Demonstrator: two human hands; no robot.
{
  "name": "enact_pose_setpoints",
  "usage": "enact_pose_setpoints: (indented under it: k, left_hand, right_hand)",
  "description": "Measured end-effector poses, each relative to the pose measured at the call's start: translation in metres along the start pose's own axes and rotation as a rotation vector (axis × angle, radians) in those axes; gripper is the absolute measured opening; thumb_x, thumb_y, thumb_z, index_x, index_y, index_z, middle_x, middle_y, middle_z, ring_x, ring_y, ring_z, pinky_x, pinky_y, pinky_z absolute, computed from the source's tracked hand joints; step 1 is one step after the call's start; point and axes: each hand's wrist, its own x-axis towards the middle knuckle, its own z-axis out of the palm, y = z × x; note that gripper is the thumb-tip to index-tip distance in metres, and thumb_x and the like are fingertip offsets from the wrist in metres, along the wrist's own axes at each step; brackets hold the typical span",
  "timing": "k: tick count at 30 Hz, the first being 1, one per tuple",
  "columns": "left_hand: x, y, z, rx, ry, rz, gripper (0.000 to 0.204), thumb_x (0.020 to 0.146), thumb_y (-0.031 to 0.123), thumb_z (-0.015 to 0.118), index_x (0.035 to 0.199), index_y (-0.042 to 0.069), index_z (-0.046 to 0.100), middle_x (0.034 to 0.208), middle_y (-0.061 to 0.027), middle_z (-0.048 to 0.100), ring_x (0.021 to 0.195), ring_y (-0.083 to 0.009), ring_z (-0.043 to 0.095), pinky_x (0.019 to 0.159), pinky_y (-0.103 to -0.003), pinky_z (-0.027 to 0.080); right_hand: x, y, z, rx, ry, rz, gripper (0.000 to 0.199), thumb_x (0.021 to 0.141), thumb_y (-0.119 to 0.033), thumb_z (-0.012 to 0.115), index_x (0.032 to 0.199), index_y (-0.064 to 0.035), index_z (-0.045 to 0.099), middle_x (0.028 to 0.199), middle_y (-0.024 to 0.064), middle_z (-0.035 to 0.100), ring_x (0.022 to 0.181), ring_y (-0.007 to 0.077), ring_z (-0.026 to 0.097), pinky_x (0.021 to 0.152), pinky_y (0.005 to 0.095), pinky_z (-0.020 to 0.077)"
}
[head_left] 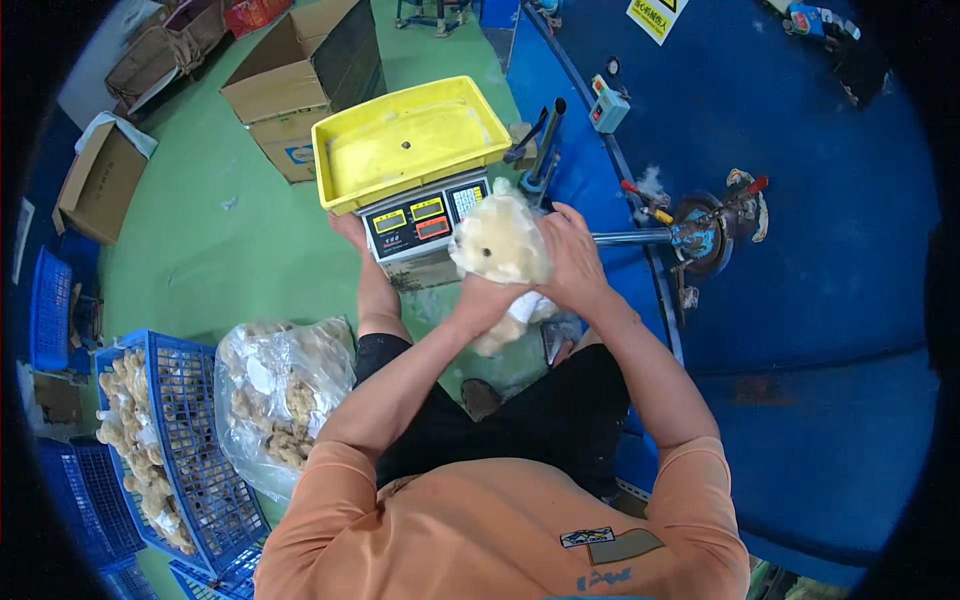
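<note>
Head view: both hands grip a cream plush toy point(500, 245). The left hand point(487, 300) closes its fingers beneath it; the right hand point(572, 258) wraps its side. Just beyond the fingers stand a scale point(420, 222) and its yellow tray point(405, 140).

A digital scale point(418, 222) with its yellow tray point(408, 140) stands directly ahead; a metal nozzle pipe point(630, 238) bars the right; open green floor point(210, 250) lies left.
</note>
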Motion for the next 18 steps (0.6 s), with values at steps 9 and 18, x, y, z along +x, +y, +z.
enact_pose_setpoints:
  k: [9,18]
  left_hand:
    - [0.004,0.049,-0.004,0.491,0.007,0.273,0.067,0.077,0.022,0.079,0.135,0.0,0.053,0.131,-0.0186,0.06,0.117,-0.0324,0.06,0.102,-0.04,0.046]
    - [-0.003,0.052,-0.068,0.271,-0.257,0.004,0.067,0.077,0.024,0.077,0.135,0.001,0.054,0.127,-0.0208,0.062,0.113,-0.0359,0.06,0.103,-0.045,0.044]
  right_hand:
    - [-0.016,-0.016,0.007,0.108,0.377,0.008,0.047,0.07,-0.023,0.077,0.112,-0.0046,0.067,0.111,0.0155,0.063,0.104,0.0379,0.056,0.104,0.0457,0.0414]
    - [0.0,-0.005,-0.002,0.141,-0.057,-0.088,0.021,0.079,-0.023,0.069,0.095,-0.0097,0.066,0.097,0.0103,0.063,0.09,0.0281,0.059,0.083,0.0406,0.0469]
